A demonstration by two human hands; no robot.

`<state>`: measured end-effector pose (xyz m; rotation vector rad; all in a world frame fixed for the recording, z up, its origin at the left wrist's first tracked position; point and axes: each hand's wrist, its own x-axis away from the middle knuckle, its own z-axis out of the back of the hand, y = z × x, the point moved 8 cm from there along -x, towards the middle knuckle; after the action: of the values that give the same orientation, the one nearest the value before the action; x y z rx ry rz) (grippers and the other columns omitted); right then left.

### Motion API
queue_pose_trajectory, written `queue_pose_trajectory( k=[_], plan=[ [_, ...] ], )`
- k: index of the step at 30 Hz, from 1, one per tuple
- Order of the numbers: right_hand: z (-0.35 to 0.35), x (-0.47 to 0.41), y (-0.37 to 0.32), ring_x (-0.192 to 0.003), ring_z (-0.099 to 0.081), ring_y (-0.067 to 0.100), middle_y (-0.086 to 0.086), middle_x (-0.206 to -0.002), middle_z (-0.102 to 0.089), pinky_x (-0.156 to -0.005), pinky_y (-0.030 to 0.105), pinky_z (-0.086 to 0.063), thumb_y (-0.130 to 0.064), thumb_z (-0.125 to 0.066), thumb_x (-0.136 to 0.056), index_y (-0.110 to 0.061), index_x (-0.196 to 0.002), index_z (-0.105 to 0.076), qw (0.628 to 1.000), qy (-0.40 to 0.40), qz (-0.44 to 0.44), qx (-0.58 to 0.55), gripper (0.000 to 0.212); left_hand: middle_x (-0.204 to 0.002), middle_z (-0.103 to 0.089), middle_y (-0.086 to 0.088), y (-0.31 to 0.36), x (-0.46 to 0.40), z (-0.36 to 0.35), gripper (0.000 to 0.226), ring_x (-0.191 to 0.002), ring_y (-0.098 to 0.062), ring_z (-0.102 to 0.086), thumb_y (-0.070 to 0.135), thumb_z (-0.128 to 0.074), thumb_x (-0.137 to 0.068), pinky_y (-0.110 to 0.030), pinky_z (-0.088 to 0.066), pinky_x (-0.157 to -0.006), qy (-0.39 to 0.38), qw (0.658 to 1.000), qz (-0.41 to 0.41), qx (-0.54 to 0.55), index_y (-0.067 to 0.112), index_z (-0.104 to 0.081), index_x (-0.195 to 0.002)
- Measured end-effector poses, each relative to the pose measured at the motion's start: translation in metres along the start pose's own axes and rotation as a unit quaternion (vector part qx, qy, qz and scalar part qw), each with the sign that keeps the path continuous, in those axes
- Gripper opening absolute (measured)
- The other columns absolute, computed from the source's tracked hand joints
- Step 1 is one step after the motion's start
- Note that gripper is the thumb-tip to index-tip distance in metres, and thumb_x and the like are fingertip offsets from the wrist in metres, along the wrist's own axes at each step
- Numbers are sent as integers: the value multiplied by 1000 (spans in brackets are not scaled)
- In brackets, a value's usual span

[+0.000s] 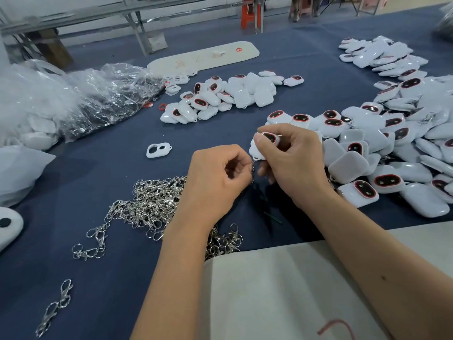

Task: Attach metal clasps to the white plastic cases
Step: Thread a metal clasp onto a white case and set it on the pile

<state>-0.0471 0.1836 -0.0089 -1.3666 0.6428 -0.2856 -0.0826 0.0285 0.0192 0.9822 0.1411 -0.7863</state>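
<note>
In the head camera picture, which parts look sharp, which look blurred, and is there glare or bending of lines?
Head view: the hands, the held case and the clasp pile are sharp; the plastic bags at far left are smeared and show glare; the table edge curves from wide-angle distortion; light is soft, shadows faint.

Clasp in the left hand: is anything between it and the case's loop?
Nothing visible. The left hand pinches the clasp just below the loop of the case in the right hand.

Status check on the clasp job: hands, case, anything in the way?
Right hand grips white case, loop end down. Left hand pinches metal clasp at the case's loop. Clasp pile beside left wrist; nothing between the hands.
</note>
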Motion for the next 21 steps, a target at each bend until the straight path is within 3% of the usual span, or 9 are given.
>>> queue_pose_trajectory(
  k=[9,21],
  plan=[
    [0,3,-1,-47,-69,26,9,-65,-70,-43,29,-53,-17,-74,-94,-6,-101,-70,1000,11,-8,-18,14,-68,-64,2,1,0,0,11,-66,-20,-61,8,-65,-77,-40,-51,-64,-1,1000,-8,-12,18,-67,-72],
    [4,6,0,-43,-67,23,2,-62,-69,-39,27,-49,-19,-74,-92,-13,-90,-66,999,44,-3,27,10,-67,-64,1,1,-1,-1,13,-65,-20,-60,4,-66,-77,-40,-51,-64,-6,1000,-8,-11,16,-66,-73]
  ],
)
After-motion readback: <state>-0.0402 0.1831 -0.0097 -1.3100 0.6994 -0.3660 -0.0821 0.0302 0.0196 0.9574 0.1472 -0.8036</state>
